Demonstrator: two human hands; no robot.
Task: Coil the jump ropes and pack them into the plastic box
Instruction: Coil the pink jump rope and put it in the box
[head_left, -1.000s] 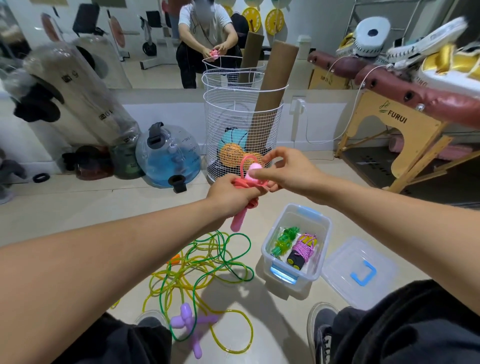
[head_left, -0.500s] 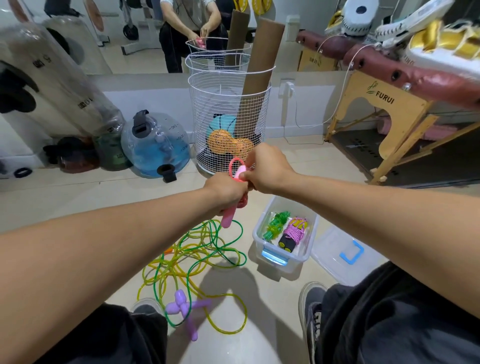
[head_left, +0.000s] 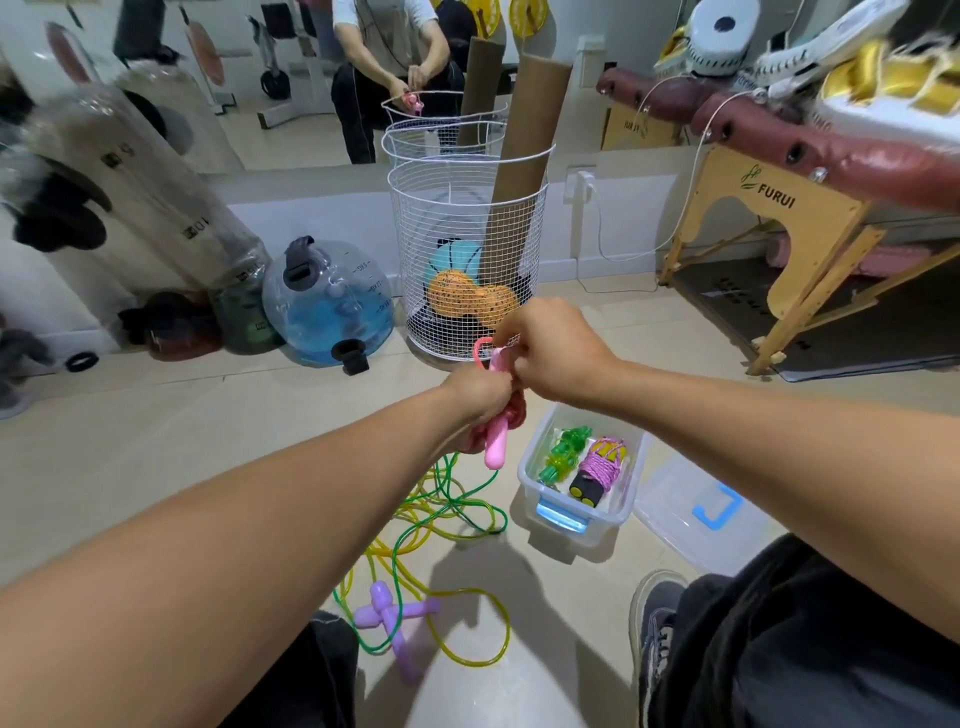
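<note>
Both hands meet over the plastic box (head_left: 613, 512) and hide most of the pink jump rope (head_left: 496, 441) — left hand (head_left: 480, 397) clenched round its handles, right hand (head_left: 553, 358) pinching the cord loop at the top.

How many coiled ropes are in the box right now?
2: a green rope bundle on the left of the plastic box, a purple one beside it on the right. More could be hidden beneath.
</note>
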